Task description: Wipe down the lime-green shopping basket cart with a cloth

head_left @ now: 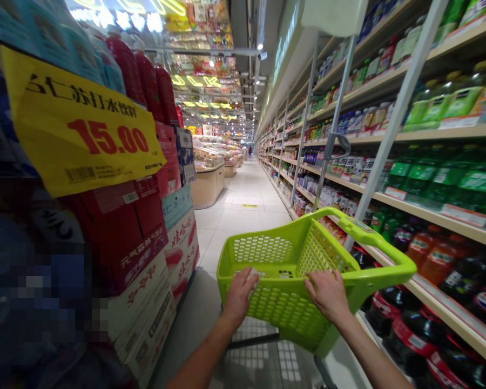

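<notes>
A lime-green plastic shopping cart (283, 302) stands sideways in front of me, its handle (389, 258) to the right. My left hand (240, 294) is closed over the near rim of the basket, towards its left end. By those fingers shows a small crumpled whitish thing, which I cannot make out. Further right along the same rim, my right hand (328, 293) is closed on the edge, fingers curled inward. Through the openings, the part of the basket floor that shows has nothing on it. Dark legs of the cart's frame show below.
Shelves of bottled drinks (445, 173) line the right side, close to the cart's handle. Stacked drink cartons (182, 248) rise on the left under a yellow price sign (85, 129). A tiled aisle (247, 189) runs ahead, past rounded display counters (208, 186) on its left.
</notes>
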Motion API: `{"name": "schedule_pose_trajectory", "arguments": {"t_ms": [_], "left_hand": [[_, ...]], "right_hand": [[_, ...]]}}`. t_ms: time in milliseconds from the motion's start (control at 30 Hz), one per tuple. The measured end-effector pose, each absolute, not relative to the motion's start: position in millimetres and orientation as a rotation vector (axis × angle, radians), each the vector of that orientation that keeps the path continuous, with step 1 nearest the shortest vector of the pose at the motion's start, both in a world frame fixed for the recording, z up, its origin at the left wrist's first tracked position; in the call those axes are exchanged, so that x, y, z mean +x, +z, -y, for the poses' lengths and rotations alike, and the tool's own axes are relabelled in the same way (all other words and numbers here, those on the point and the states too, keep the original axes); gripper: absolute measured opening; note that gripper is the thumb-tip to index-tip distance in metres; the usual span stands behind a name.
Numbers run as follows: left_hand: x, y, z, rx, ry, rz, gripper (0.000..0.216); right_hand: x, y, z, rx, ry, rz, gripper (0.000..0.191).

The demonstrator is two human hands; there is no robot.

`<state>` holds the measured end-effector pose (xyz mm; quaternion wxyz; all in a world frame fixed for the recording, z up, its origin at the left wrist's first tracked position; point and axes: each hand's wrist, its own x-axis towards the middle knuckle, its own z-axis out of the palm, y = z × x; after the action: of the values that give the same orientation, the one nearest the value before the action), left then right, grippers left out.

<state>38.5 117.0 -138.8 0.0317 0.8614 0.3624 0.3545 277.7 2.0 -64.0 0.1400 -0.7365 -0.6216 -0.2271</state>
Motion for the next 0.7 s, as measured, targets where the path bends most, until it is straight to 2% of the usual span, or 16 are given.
{"name": "schedule_pose_trajectory", "arguments": {"t_ms": [100, 300, 367, 567, 700], "left_hand": [[46.0, -134.0, -114.7, 2.725, 0.997, -1.074, 0.055], [-4.2, -134.0, -131.6, 2.562, 0.974, -1.524, 0.057], [6.0, -134.6, -123.6, 2.559, 0.982, -1.498, 0.058], [57.4, -126.1, -98.8, 2.709, 0.964, -1.009, 0.051], [34.7, -123.4, -109.4, 2.575, 0.982, -1.262, 0.053]], "right_hand": [[275.7, -63.9, 0.9, -2.104, -0.647, 1.828, 0.023], [274.6, -67.0, 2.5, -2.096, -0.666, 1.812, 0.023], [272.5, -68.9, 1.2, -2.104, -0.682, 1.786, 0.023], [271.5, -69.1, 3.3, -2.068, -0.686, 1.825, 0.024], [272.3, -67.4, 6.5, -2.046, -0.68, 1.841, 0.023]]}}
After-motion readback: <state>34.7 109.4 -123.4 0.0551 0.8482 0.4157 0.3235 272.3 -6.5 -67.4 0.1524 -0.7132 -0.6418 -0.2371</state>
